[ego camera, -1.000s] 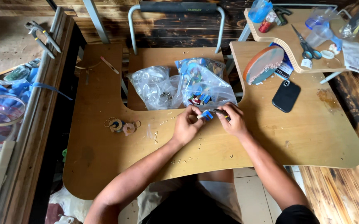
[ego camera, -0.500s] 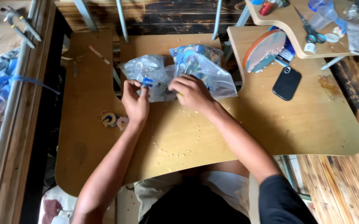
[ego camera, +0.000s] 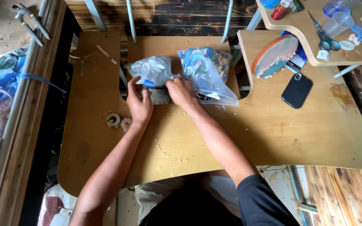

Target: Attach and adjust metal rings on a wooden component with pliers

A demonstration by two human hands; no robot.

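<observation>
Both hands working at the small bag (ego camera: pixel 154 73), a clear plastic pouch lying at the back middle of the table (ego camera: pixel 248 138), just left of the big bag (ego camera: pixel 208 75).

Left hand (ego camera: pixel 139 104) lying palm down at the small bag's near edge, fingers (ego camera: pixel 131 86) held together and curling up onto the plastic, thumb tucked against the front of it. Right hand (ego camera: pixel 181 91) sitting just right of it, knuckles up, fingers bent and closing on the bag's right side near a dark band around it; fingertips hidden under the hand, so hard telling how tight the pinch is. Hands nearly touching each other over the bag.

Big bag bulging with blue and mixed small bits, leaning against the right hand's far side, its lower corner spreading flat toward the right.

Rings (ego camera: pixel 115 120), a few small wooden and pale ones, lying just left of the left wrist. Pale crumbs (ego camera: pixel 170 155) scattering over the board between the forearms. Phone (ego camera: pixel 297 90) lying face down well to the right, near a tilted disc (ego camera: pixel 274 55) painted orange and teal. Scissors (ego camera: pixel 324 37) resting on the raised shelf (ego camera: pixel 310 56) at the upper right. Pliers (ego camera: pixel 29 19) lying on the bench at the far left.
</observation>
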